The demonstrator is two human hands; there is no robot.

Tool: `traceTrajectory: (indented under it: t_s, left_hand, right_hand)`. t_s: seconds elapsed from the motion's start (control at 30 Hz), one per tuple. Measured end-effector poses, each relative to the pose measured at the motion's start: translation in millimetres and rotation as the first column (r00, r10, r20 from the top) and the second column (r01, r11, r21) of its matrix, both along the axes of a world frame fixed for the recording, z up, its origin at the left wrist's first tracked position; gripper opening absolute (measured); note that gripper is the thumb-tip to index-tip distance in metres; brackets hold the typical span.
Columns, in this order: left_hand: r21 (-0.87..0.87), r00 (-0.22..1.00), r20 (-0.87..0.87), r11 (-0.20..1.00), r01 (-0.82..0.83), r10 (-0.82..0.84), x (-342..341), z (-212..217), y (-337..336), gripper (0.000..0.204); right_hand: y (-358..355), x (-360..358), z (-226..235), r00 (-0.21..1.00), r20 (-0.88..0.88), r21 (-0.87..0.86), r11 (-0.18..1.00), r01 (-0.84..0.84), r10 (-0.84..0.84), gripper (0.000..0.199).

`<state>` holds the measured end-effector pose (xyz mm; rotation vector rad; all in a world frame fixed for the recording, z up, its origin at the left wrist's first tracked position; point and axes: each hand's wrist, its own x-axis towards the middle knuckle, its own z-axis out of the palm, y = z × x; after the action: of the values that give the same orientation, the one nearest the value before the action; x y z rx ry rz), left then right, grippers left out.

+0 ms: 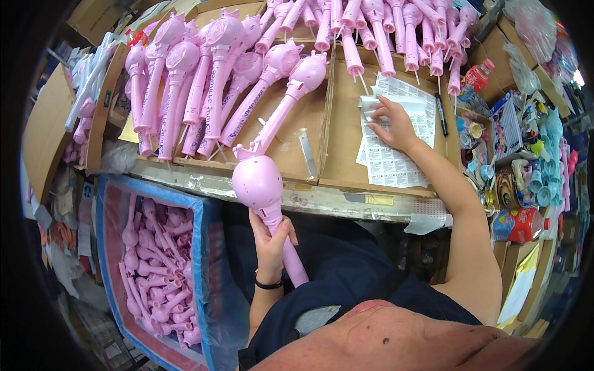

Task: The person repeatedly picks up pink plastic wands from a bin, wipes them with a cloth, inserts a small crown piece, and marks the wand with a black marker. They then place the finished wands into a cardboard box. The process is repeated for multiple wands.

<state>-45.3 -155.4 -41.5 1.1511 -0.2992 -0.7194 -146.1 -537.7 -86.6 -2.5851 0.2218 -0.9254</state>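
My left hand (270, 246) is wrapped around the handle of a pink toy wand (257, 180). The wand's round, crown-topped head points up and away from me, in front of the bench edge. On the right side of the bench, my right hand (396, 127) has its fingers bent at the curled upper edge of a white sticker sheet (396, 162), pinching it. Small printed labels cover the sheet, which lies over another one. Beside the sheets lies a black marker pen (441, 114).
Several pink wands (176, 62) lean in a shallow cardboard tray (297, 145) at left; more wands (408, 31) lie at the back. A blue-rimmed bin (199, 247) at lower left holds pink wand parts. Red-labelled bottles (516, 225) and small clutter stand at right.
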Motion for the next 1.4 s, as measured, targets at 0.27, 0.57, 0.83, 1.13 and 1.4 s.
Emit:
traceTrajectory:
  t_s: [0.27, 0.57, 0.83, 1.13, 1.4]
  left_hand:
    - [0.092, 1.000, 0.022, 0.996, -0.017, 0.015, 16, 3, 3, 0.040]
    - [-0.011, 0.949, -0.222, 0.974, 0.228, -0.225, 5, 3, -17, 0.027]
    - [0.042, 0.965, -0.136, 0.972, 0.230, -0.222, 0, 5, -19, 0.035]
    - [0.056, 0.970, -0.122, 0.974, 0.220, -0.212, -1, 4, -18, 0.027]
    - [0.040, 0.969, -0.132, 0.975, 0.218, -0.211, 0, 5, -19, 0.027]
  right_hand:
    - [26, 13, 65, 0.943, 0.244, 0.032, 0.974, 0.225, -0.225, 0.085]
    - [169, 28, 128, 0.947, 0.221, 0.813, 0.493, -0.310, 0.232, 0.087]
    - [181, 58, 121, 0.957, 0.129, 0.766, 0.588, -0.262, 0.258, 0.090]
    - [185, 58, 115, 0.965, 0.077, 0.792, 0.572, -0.212, 0.252, 0.088]
    - [191, 59, 106, 0.966, 0.143, 0.733, 0.634, -0.248, 0.213, 0.087]
